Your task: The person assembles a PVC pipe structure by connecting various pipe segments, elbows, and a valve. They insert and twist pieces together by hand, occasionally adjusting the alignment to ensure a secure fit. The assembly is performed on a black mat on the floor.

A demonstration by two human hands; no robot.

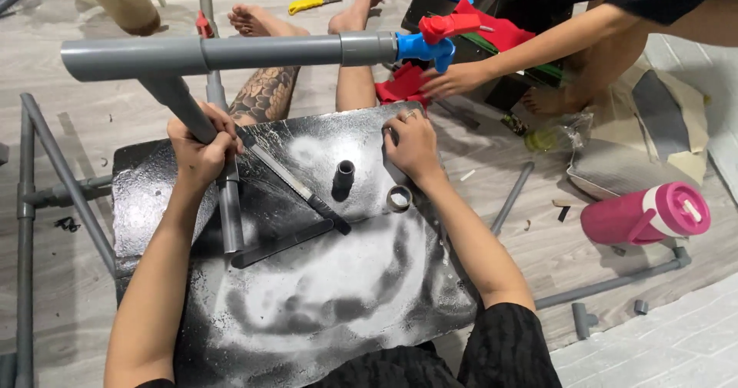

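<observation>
Our left hand [198,148] is closed tightly around the stem of a grey pipe assembly [231,53], just under the joint where the stem meets the long horizontal pipe. This horizontal pipe stands above the black sprayed board [330,296] and ends on the right in a blue valve with a red handle [432,40]. Our right hand [413,143] lies flat on the far edge of the board, fingers bent, and holds nothing. Near it on the board we see a short pipe piece [344,175] standing upright and a grey ring [398,198]. A hacksaw [296,192] lies between our hands. Another person's hand [450,79] reaches near the valve. A pink bottle [646,213] lies on the floor at the right.
</observation>
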